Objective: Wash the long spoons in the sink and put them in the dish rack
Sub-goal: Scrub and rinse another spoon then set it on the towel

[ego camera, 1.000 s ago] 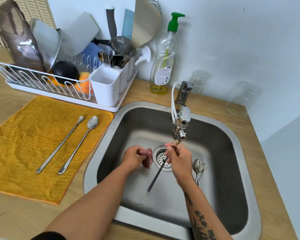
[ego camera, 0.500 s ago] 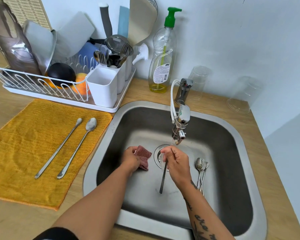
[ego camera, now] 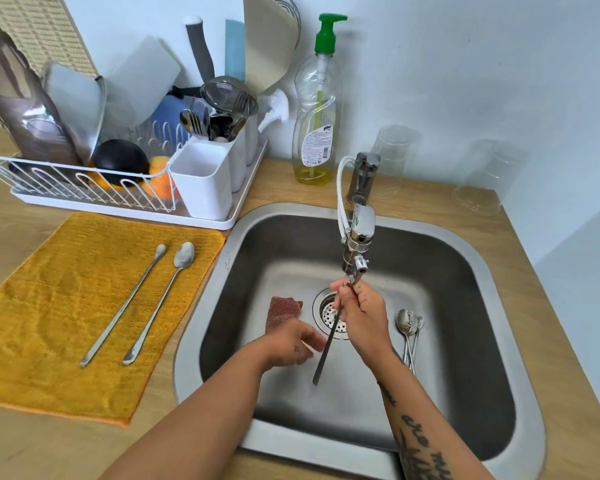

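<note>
spoon [ego camera: 326, 344]: bowl hidden in right hand [ego camera: 364, 317] | other spoons [ego camera: 407, 327]: handles behind forearm [ego camera: 409, 400]

Your left hand [ego camera: 291, 344] has let go of the red scrub cloth [ego camera: 283, 311]; it now lies on the sink [ego camera: 222, 323] floor, left of the drain [ego camera: 326, 308], and that hand is slack.

at least five long spoons show: a thin spoon [ego camera: 123, 308] and a broad spoon [ego camera: 157, 308] on the one yellow cloth [ego camera: 49, 323], one held spoon [ego camera: 327, 348] in the right hand [ego camera: 364, 317], and two or more in the spoon pile [ego camera: 408, 332] in the one sink [ego camera: 465, 271]. there are two hands, counting the left hand [ego camera: 288, 341]. there is one scrub pad [ego camera: 281, 311], one dish rack [ego camera: 84, 203], one soap bottle [ego camera: 314, 133], one faucet [ego camera: 361, 230], and two upturned glasses, left glass [ego camera: 392, 161] and right glass [ego camera: 482, 181].
</note>
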